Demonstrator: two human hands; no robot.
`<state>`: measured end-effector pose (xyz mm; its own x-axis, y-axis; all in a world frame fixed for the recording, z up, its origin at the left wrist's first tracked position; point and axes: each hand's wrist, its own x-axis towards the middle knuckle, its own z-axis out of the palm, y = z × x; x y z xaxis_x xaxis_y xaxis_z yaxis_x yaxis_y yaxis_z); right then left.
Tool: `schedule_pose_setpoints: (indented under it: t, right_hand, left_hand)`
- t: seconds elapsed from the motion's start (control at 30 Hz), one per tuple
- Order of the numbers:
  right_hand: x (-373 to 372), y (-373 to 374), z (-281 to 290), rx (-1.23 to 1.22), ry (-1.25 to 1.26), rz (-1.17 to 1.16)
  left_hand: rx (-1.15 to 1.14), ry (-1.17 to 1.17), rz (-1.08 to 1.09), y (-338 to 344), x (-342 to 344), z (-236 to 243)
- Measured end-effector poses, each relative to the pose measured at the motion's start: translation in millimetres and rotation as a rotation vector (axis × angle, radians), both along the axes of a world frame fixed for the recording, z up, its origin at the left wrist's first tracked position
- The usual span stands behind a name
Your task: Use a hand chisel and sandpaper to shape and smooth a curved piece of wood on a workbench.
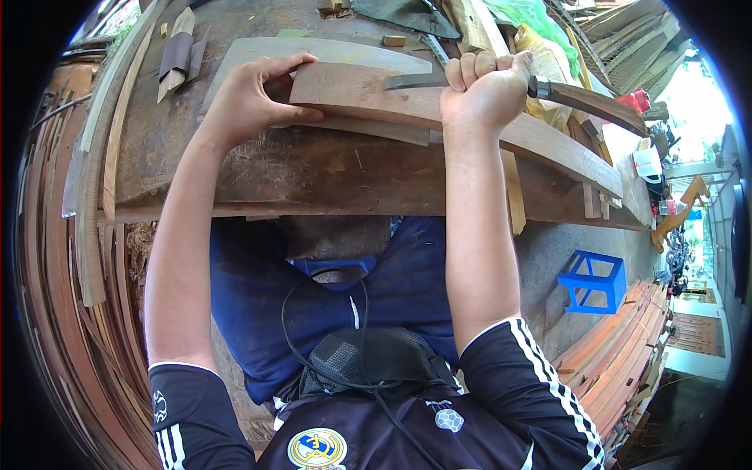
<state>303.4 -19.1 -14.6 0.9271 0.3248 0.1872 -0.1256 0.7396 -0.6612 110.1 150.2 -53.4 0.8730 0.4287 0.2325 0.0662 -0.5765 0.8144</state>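
The fingers of the left hand were parted in a wide curve around the left end of a curved wooden piece, thumb below and the rest above, so that the end appeared to be held, though how firmly could not be told. By the right hand, closed into a fist, a long tool was gripped, its dark flat tip laid over the wood; whether the two touched could not be made out. For good control, it was judged, the wood should be pinned steadily, the left thumb set clear of the tool's line, and light, even pressure used along the curve.

The piece was laid lengthwise near the front edge of the counter, with a pale board behind it. Farther left, a stick wrapped in a dark sheet was seen. To the right, a blue stool was placed beside reddish planks.

No lettering could be read on the wood or tool; on the dark shirt, a round crest, a ball-shaped motif and white sleeve stripes were shown.
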Motion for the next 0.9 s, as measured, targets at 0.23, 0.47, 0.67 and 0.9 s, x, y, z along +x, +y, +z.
schedule_pose_setpoints:
  t: [0.23, 0.47, 0.67, 0.9]
  right_hand:
    - [68.8, -89.9, 10.2, -0.122, -0.037, -0.236]
    - [9.6, 5.1, 0.4, -0.036, 0.094, -0.090]
    - [20.1, -7.6, 8.9, -0.141, -0.021, -0.072]
    - [73.5, -63.2, 6.0, -0.084, -0.008, -0.204]
  left_hand:
    - [0.060, -0.022, -0.005, 0.6, 8.3, 1.7]
    - [0.020, -0.080, -0.020, -3.2, 7.0, 2.1]
    - [0.042, 0.021, 0.011, 0.4, 0.8, 4.1]
    - [0.068, -0.022, 0.018, 5.0, 12.3, -2.9]
